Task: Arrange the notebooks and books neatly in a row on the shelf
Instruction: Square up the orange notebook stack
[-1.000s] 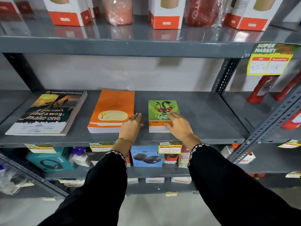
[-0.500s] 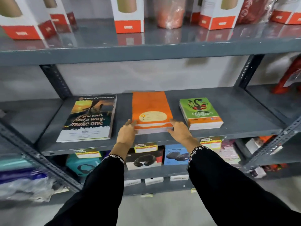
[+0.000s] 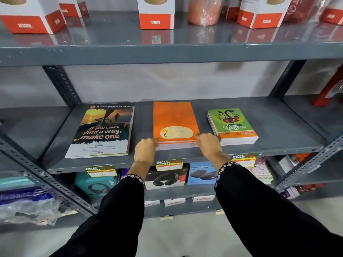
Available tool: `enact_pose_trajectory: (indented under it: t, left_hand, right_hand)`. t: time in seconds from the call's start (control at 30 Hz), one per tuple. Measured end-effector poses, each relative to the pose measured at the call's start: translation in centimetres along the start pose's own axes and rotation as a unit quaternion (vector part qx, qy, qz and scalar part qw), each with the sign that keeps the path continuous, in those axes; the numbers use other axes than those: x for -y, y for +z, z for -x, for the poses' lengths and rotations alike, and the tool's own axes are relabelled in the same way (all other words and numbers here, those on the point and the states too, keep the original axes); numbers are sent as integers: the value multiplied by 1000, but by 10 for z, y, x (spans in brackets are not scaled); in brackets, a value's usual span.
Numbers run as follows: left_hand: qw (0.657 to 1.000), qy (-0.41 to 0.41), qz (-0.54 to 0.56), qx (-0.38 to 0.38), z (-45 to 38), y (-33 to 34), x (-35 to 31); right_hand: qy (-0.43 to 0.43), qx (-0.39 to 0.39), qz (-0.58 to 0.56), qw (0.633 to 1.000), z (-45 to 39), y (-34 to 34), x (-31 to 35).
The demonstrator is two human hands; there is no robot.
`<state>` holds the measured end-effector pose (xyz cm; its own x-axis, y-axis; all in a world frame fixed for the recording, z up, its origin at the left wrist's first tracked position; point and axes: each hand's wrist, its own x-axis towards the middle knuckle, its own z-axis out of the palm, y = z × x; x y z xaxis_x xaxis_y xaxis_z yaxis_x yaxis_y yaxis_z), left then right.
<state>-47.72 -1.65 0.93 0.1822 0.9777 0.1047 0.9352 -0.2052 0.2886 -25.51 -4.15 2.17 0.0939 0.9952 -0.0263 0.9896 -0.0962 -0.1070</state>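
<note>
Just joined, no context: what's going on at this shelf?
A person is tidying stacks of books on a grey metal shelf. Both hands are on the near edge of the orange notebook stack in the middle: left hand at its left corner, right hand at its right. The dark-covered book stack lies to its left, the green notebook stack to its right, all flat and apart.

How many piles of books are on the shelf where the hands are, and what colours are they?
Dark stack with the sunset cover: 1
Orange stack: 1, held at its front corners by the left hand and right hand
Green stack: 1
Total: 3
</note>
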Motion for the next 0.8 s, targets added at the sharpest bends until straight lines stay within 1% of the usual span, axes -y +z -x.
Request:
enact_pose_trajectory:
  t: [0.2,0.5,0.6,0.8]
  left_hand:
    - [999,13,-45,-1,3,0,-1]
    - [997,15,-76,13,5,0,-3]
    - [996,16,-89,20,6,0,-4]
    - [994,16,-106,27,6,-1,-6]
  right_hand:
    - [-1,-9,19,1000,1,1,-1]
    - [-13,-12,49,999,0,5,-3]
    - [-14,-8,23,1000,0,4,-4]
    - [5,-6,-87,996,-2,5,-9]
